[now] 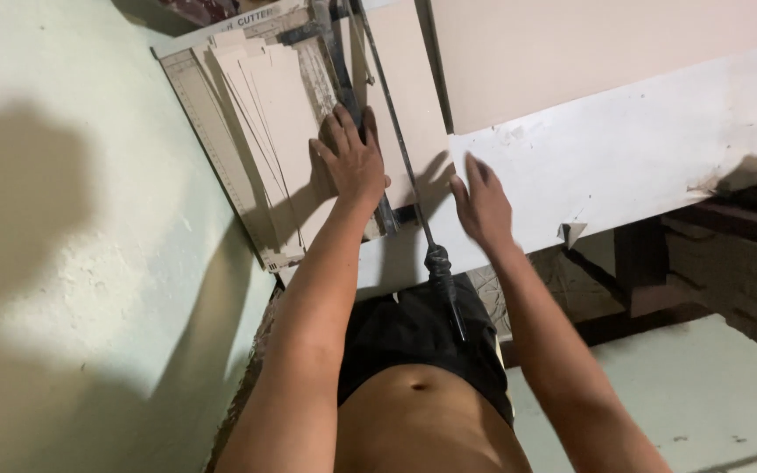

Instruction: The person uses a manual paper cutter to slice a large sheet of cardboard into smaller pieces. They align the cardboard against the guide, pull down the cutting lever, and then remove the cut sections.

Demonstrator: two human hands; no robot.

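1. Head view, upper centre of the frame: a paper cutter [221, 149] with a ruled base lies on a white worktable [624, 149]. Its ruled edge runs diagonally from the upper left toward the lower centre.
2. The left hand [352, 158] lies flat, fingers spread, on a stack of beige card strips [265, 114] that rests on the cutter's base. The palm presses down beside the cutting edge; judged from this, the flat press keeps the strips from shifting against the blade line. The hand grips nothing; it is open and bearing down.
3. The right hand [482, 206] hovers open, fingers apart, at the centre of the frame, just right of the blade arm [396, 149]. It holds nothing, and whether it touches the table cannot be determined.
4. The blade arm runs from the upper centre down to a black handle [442, 280], which juts past the table edge near the person's waist. Neither hand is on the handle.
5. A large beige card sheet [589, 52] lies on the table at the upper right, on the far side of the blade from the strips.
6. Containers: none is visible. The strips lie loose, fanned on the cutter's base.
7. A pale wall [63, 263] fills the left of the frame.
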